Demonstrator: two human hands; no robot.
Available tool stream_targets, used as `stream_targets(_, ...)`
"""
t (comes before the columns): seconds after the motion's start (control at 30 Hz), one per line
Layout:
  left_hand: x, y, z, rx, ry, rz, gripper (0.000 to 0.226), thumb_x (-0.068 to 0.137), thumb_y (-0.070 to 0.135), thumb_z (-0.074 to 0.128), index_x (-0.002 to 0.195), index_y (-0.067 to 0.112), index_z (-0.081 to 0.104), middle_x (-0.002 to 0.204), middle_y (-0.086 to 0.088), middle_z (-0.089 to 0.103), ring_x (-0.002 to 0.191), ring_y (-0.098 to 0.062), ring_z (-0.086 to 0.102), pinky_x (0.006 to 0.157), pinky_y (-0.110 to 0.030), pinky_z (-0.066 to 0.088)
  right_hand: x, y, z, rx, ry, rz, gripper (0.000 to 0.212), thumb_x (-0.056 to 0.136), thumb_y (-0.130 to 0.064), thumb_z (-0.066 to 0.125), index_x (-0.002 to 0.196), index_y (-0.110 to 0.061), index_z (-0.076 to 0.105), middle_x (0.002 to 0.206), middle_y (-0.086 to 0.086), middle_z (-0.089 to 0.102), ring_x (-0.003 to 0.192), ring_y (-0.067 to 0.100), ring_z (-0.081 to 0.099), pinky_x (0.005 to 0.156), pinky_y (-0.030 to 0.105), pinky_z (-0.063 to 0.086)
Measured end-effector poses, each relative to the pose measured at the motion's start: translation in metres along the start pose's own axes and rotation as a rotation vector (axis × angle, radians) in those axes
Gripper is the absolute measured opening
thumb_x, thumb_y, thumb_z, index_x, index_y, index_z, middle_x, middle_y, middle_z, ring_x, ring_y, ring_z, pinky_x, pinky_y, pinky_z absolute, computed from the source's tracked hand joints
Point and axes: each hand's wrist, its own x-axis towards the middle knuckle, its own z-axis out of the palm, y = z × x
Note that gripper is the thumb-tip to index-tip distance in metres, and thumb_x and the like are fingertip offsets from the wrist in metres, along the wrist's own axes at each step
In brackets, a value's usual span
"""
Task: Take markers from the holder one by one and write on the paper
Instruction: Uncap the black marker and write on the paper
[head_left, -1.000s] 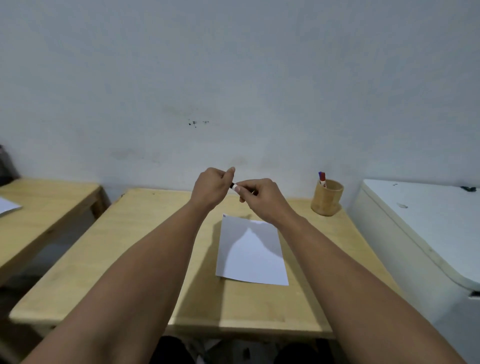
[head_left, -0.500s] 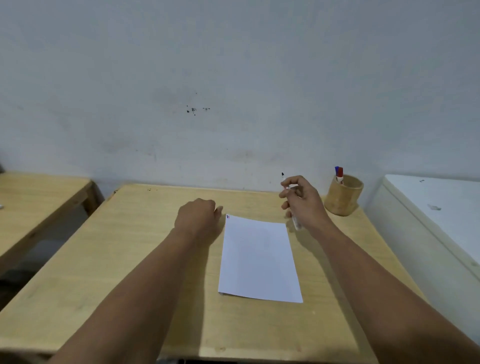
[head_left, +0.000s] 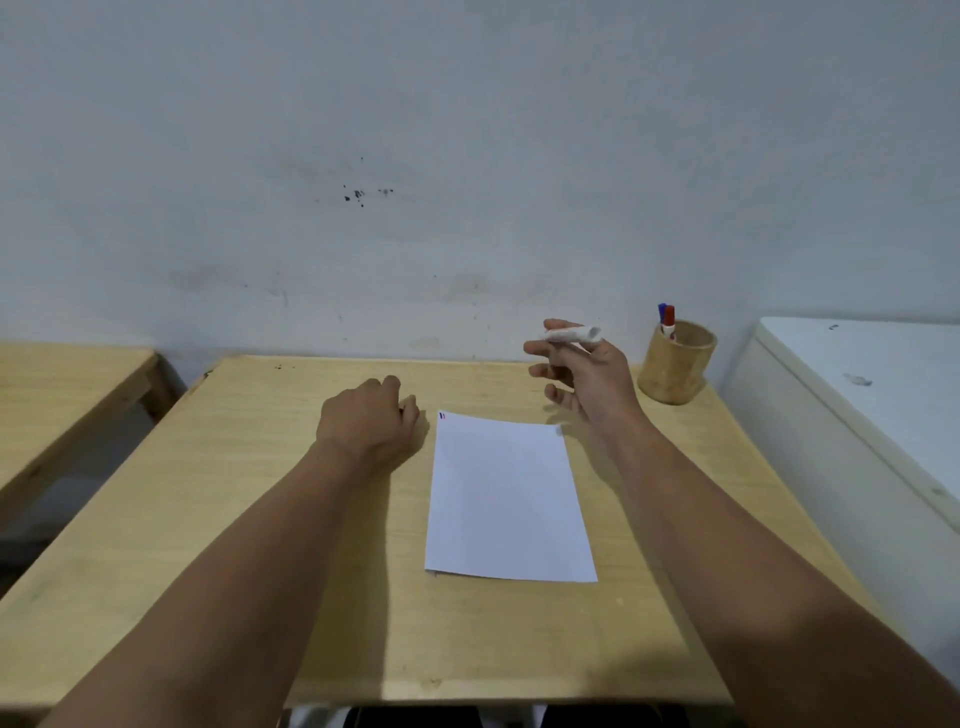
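Hands now apart. Right hand (head_left: 582, 374) has swung the white marker (head_left: 571, 334), loosely held, toward holder (head_left: 677, 362) just right of it. Left hand (head_left: 371, 418), fisted, dropped beside paper (head_left: 506, 493). Prob. returning marker.

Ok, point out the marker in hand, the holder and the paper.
marker (head_left: 571, 334), head view, middle of its white barrel.
holder (head_left: 675, 374), head view, front of its wall.
paper (head_left: 506, 499), head view, blank middle of the sheet.
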Motion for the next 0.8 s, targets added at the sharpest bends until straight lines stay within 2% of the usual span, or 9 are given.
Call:
stream_targets(0.13, -0.010, -0.003, -0.011, -0.026, 0.096, 0.072, 0.021, 0.100, 0.036, 0.042, 0.097, 0.017, 0.050, 0.092, 0.000, 0.057, 0.086, -0.030, 0.062, 0.066, -0.036, 0.041, -0.007, 0.000, 0.007, -0.031, 0.061, 0.040, 0.012, 0.100, -0.028, 0.074, 0.105, -0.019, 0.070, 0.080, 0.003, 0.074, 0.058, 0.012, 0.063, 0.053, 0.024, 0.046)
stream_targets(0.2, -0.023, -0.002, -0.013, -0.118, 0.192, 0.244, 0.020, 0.095, 0.033, 0.047, 0.101, 0.018, 0.058, 0.096, 0.002, 0.062, 0.088, -0.028, 0.060, 0.064, -0.037, 0.045, -0.008, 0.005, 0.016, -0.046, 0.103, 0.054, 0.026, 0.104, -0.044, 0.066, 0.096, -0.019, 0.068, 0.065, 0.000, 0.064, 0.049, 0.011, 0.055, 0.049, 0.023, 0.039)
stream_targets(0.3, -0.050, 0.002, -0.011, -0.238, 0.162, 0.469, 0.044, 0.092, 0.044, 0.048, 0.125, 0.020, 0.066, 0.125, 0.002, 0.068, 0.110, -0.029, 0.061, 0.088, -0.044, 0.052, -0.014, 0.013, 0.032, -0.107, 0.130, 0.039, 0.022, 0.107, -0.034, 0.058, 0.097, -0.019, 0.070, 0.055, -0.001, 0.065, 0.041, 0.011, 0.052, 0.048, 0.023, 0.036)
stream_targets(0.37, -0.068, 0.000, -0.008, -0.260, 0.019, 0.481, 0.066, 0.093, 0.062, 0.047, 0.147, 0.025, 0.054, 0.154, 0.005, 0.052, 0.141, -0.024, 0.046, 0.111, -0.045, 0.042, -0.022, 0.019, 0.040, -0.166, 0.111, 0.028, 0.014, 0.104, -0.027, 0.061, 0.099, -0.020, 0.072, 0.064, 0.000, 0.074, 0.047, 0.013, 0.058, 0.049, 0.022, 0.040)
stream_targets(0.43, -0.079, -0.006, -0.004, -0.240, -0.110, 0.451, 0.087, 0.089, 0.079, 0.041, 0.158, 0.028, 0.039, 0.168, 0.009, 0.030, 0.156, -0.017, 0.024, 0.122, -0.045, 0.031, -0.025, 0.026, 0.048, -0.228, 0.090, 0.021, 0.015, 0.102, -0.030, 0.064, 0.095, -0.021, 0.075, 0.072, 0.000, 0.079, 0.055, 0.015, 0.064, 0.051, 0.022, 0.046)
stream_targets(0.53, -0.087, -0.015, 0.002, -0.157, -0.243, 0.425, 0.104, 0.082, 0.091, 0.037, 0.164, 0.029, 0.021, 0.172, 0.009, 0.012, 0.160, -0.014, 0.006, 0.128, -0.045, 0.016, -0.024, 0.033, 0.062, -0.288, 0.094, 0.019, 0.026, 0.101, -0.039, 0.067, 0.092, -0.017, 0.079, 0.070, -0.001, 0.076, 0.055, 0.014, 0.063, 0.050, 0.022, 0.047)
stream_targets(0.6, -0.092, -0.020, 0.008, -0.109, -0.274, 0.426, 0.110, 0.080, 0.094, 0.035, 0.165, 0.029, 0.014, 0.172, 0.009, 0.006, 0.160, -0.012, -0.001, 0.130, -0.043, 0.005, -0.021, 0.039, 0.069, -0.304, 0.090, 0.017, 0.022, 0.099, -0.033, 0.066, 0.093, -0.016, 0.079, 0.070, 0.000, 0.076, 0.056, 0.014, 0.063, 0.051, 0.024, 0.048)
stream_targets(0.7, -0.094, -0.021, 0.013, -0.116, -0.247, 0.418, 0.111, 0.079, 0.095, 0.036, 0.165, 0.030, 0.014, 0.172, 0.010, 0.005, 0.160, -0.011, -0.003, 0.130, -0.042, 0.000, -0.018, 0.052, 0.077, -0.342, 0.054, 0.012, 0.017, 0.094, -0.031, 0.071, 0.091, -0.017, 0.079, 0.074, 0.000, 0.078, 0.060, 0.016, 0.067, 0.056, 0.030, 0.055)
stream_targets(0.8, -0.093, -0.021, 0.013, -0.124, -0.229, 0.420, 0.110, 0.079, 0.094, 0.037, 0.165, 0.031, 0.014, 0.173, 0.010, 0.005, 0.160, -0.011, -0.003, 0.130, -0.041, 0.000, -0.013, 0.065, 0.084, -0.374, 0.094, 0.038, 0.038, 0.091, -0.047, 0.079, 0.086, -0.010, 0.074, 0.066, -0.001, 0.073, 0.057, 0.016, 0.063, 0.052, 0.028, 0.050)
